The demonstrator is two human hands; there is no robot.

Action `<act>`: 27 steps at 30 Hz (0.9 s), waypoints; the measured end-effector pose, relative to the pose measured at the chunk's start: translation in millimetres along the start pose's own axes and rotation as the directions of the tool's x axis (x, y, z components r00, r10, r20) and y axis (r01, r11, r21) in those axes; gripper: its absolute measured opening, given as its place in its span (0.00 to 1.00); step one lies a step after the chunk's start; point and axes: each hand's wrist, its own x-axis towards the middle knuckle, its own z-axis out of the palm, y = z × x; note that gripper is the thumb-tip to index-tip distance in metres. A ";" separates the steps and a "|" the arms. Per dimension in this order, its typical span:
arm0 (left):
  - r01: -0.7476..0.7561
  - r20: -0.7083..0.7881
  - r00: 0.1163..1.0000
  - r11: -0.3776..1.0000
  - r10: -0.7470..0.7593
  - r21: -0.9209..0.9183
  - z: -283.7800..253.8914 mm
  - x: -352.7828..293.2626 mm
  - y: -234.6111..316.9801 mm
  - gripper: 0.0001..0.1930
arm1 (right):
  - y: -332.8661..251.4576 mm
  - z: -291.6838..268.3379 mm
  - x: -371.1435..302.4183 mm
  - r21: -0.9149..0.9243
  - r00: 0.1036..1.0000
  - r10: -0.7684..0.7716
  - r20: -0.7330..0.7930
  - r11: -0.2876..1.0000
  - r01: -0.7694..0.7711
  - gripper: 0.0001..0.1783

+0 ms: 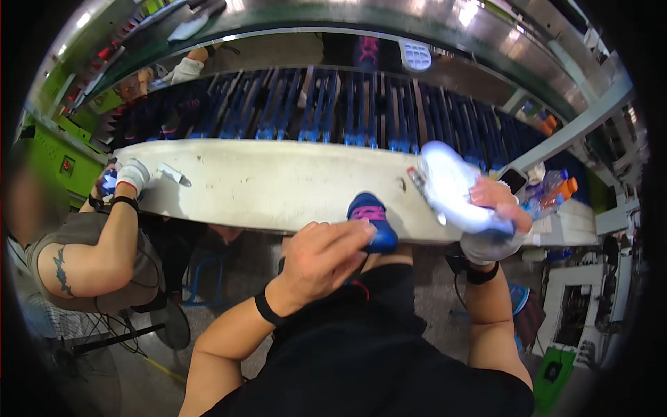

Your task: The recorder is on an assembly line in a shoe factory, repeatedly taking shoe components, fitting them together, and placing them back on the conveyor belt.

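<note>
A dark blue shoe [375, 222] with pink laces rests at the near edge of the white worktop [278, 181], its toe toward me. Just left of it is my left hand [323, 254], bare, with a black wristband. Its fingers are loosely bent and apart, and the tips overlap the shoe's side; whether they touch it I cannot tell. On the right, my right hand [497, 208] wears a pale glove that leaves the fingers bare. It grips a white, rounded, sole-shaped piece [448, 184], smeared by motion. Part of that piece is hidden under the fingers.
Behind the worktop runs a rack of dark blue slats [319, 104]. A white sole [417, 55] and a shoe [367, 52] lie beyond. At right are a phone [513, 181] and bottles [552, 191]. A co-worker's gloved hand [132, 174] works at left, near a white tube [172, 174].
</note>
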 end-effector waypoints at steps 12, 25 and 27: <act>0.223 0.045 0.974 0.919 -0.221 -0.326 7.7 -11.5 16.5 0.15 | -78.4 47.6 -123.4 0.338 0.832 0.522 0.186 0.761 -0.553 0.24; 0.203 0.026 0.979 0.958 -0.202 -0.202 13.6 -13.5 15.9 0.23 | -61.6 45.1 -130.6 0.172 0.883 0.411 0.227 0.875 -0.452 0.25; 0.203 0.022 0.979 0.957 -0.203 -0.208 13.0 -14.2 15.3 0.23 | -58.7 43.2 -131.6 0.190 0.887 0.379 0.263 0.881 -0.433 0.28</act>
